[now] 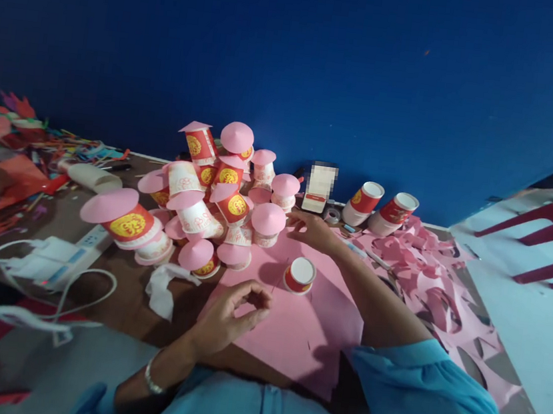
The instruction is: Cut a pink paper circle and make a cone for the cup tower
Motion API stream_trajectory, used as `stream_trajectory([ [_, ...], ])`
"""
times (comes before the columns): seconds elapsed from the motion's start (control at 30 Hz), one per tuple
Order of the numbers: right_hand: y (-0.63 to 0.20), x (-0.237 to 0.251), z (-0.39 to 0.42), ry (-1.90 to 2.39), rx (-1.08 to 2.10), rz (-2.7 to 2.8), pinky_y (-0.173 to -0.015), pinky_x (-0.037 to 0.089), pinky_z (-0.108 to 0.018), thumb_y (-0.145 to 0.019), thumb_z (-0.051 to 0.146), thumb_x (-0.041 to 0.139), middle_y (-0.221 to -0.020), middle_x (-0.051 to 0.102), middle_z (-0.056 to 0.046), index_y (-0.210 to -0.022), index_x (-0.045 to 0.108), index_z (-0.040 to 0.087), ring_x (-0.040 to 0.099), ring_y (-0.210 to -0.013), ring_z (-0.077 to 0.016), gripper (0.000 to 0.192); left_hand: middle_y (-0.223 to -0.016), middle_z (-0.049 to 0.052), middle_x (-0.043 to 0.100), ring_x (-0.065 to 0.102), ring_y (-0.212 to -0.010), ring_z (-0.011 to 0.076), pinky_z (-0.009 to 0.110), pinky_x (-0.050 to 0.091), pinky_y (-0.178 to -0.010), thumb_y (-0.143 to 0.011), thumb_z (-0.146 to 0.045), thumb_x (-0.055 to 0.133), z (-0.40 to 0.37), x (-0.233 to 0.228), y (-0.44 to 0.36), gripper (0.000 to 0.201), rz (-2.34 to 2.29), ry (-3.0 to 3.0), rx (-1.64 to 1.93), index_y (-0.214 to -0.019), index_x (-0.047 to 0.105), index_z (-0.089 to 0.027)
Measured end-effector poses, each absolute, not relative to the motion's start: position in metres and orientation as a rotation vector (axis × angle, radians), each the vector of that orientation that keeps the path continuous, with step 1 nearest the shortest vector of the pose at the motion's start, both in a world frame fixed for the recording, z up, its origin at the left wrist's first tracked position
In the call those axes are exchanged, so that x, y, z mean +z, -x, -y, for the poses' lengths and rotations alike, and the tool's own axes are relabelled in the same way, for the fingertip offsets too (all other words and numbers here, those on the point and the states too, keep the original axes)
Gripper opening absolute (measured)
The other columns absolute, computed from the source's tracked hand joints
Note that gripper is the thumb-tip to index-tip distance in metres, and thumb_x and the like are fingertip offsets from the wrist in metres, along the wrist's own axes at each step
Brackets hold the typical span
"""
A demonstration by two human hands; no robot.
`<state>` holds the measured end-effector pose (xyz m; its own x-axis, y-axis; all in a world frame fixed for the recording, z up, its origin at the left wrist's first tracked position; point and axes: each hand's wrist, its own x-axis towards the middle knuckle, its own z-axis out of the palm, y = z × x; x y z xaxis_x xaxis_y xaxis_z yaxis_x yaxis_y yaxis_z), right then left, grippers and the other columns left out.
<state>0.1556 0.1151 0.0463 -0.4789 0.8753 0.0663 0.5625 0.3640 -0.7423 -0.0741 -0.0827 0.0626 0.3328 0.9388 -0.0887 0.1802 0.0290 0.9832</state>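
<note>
My left hand (236, 313) is held over the near left part of a pink paper sheet (321, 333), fingers curved and thumb apart, with nothing between them. A red-banded paper cup (299, 276) stands on the sheet just beyond it, to the right. My right hand (314, 232) stretches across the sheet's far edge, fingers extended and apparently holding nothing. Beside its fingertips are a paper cup topped with a pink paper cone (285, 186) and another pink cone (268, 217). Several more cone-topped cups, white or red with gold print (129, 226), are piled to the left.
Pink paper offcuts (440, 308) cover the table's right side. Two stacks of cups (363, 204) (394, 215) stand at the back, near a tape roll (332, 214) and a propped phone (314, 201). A power strip (82, 254) with white cables lies left. A red stool (550, 234) stands right.
</note>
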Motion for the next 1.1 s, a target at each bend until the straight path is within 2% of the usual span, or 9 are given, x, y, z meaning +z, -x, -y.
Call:
stream_trajectory([
  [0.1, -0.151, 0.050, -0.111, 1.201, 0.969, 2.218, -0.069, 0.048, -0.025, -0.078, 0.023, 0.083, -0.099, 0.077, -0.006, -0.132, 0.066, 0.017, 0.068, -0.077, -0.0157, 0.057, -0.097, 0.006, 0.073, 0.068, -0.092, 0.0175, 0.028, 0.055, -0.087, -0.091, -0.032, 0.069, 0.082, 0.065, 0.072, 0.016, -1.106, -1.481, 0.843, -0.099, 0.068, -0.019],
  [0.23, -0.140, 0.059, -0.108, 1.246, 0.847, 2.285, -0.067, 0.041, -0.024, -0.080, 0.032, 0.085, -0.086, 0.075, -0.002, -0.129, 0.068, 0.020, 0.067, -0.076, -0.0167, 0.053, -0.094, 0.005, 0.074, 0.069, -0.085, 0.0157, 0.027, 0.056, -0.080, -0.093, -0.031, 0.065, 0.078, 0.070, 0.077, 0.015, -1.197, -1.619, 0.916, -0.102, 0.069, -0.019],
  [0.4, -0.127, 0.071, -0.104, 1.341, 0.742, 2.370, -0.063, 0.035, -0.025, -0.080, 0.042, 0.085, -0.092, 0.076, -0.005, -0.126, 0.067, 0.018, 0.067, -0.081, -0.0200, 0.055, -0.094, 0.004, 0.073, 0.068, -0.075, 0.0136, 0.025, 0.055, -0.070, -0.095, -0.030, 0.063, 0.066, 0.079, 0.097, 0.019, -1.493, -1.824, 1.067, -0.111, 0.067, -0.019],
  [0.57, -0.119, 0.072, -0.106, 1.301, 0.695, 2.441, -0.065, 0.036, -0.026, -0.082, 0.047, 0.082, -0.098, 0.076, -0.007, -0.122, 0.066, 0.018, 0.065, -0.083, -0.0214, 0.051, -0.085, 0.001, 0.072, 0.062, -0.062, 0.0118, 0.025, 0.053, -0.065, -0.095, -0.025, 0.062, 0.056, 0.088, 0.109, 0.020, -1.686, -2.035, 1.132, -0.112, 0.068, -0.019],
  [0.73, -0.117, 0.071, -0.106, 1.346, 0.658, 2.403, -0.064, 0.035, -0.026, -0.085, 0.050, 0.079, -0.096, 0.075, -0.008, -0.110, 0.068, 0.016, 0.064, -0.079, -0.0199, 0.043, -0.085, 0.003, 0.074, 0.070, -0.077, 0.0187, 0.030, 0.053, -0.074, -0.094, -0.024, 0.065, 0.053, 0.083, 0.111, 0.022, -1.883, -2.301, 1.017, -0.115, 0.069, -0.018],
  [0.9, -0.117, 0.067, -0.108, 1.338, 0.670, 2.404, -0.063, 0.035, -0.026, -0.084, 0.049, 0.081, -0.094, 0.075, -0.007, -0.104, 0.067, 0.016, 0.064, -0.080, -0.0193, 0.041, -0.080, 0.002, 0.071, 0.070, -0.078, 0.0212, 0.030, 0.050, -0.070, -0.093, -0.024, 0.066, 0.050, 0.073, 0.109, 0.023, -1.993, -2.381, 0.846, -0.115, 0.068, -0.019],
  [1.1, -0.116, 0.063, -0.109, 1.357, 0.666, 2.373, -0.062, 0.036, -0.025, -0.083, 0.041, 0.082, -0.091, 0.075, -0.007, -0.102, 0.066, 0.017, 0.065, -0.077, -0.0183, 0.035, -0.089, 0.006, 0.073, 0.070, -0.081, 0.0218, 0.030, 0.048, -0.067, -0.094, -0.026, 0.066, 0.049, 0.068, 0.106, 0.024, -2.049, -2.471, 0.683, -0.117, 0.067, -0.018],
])
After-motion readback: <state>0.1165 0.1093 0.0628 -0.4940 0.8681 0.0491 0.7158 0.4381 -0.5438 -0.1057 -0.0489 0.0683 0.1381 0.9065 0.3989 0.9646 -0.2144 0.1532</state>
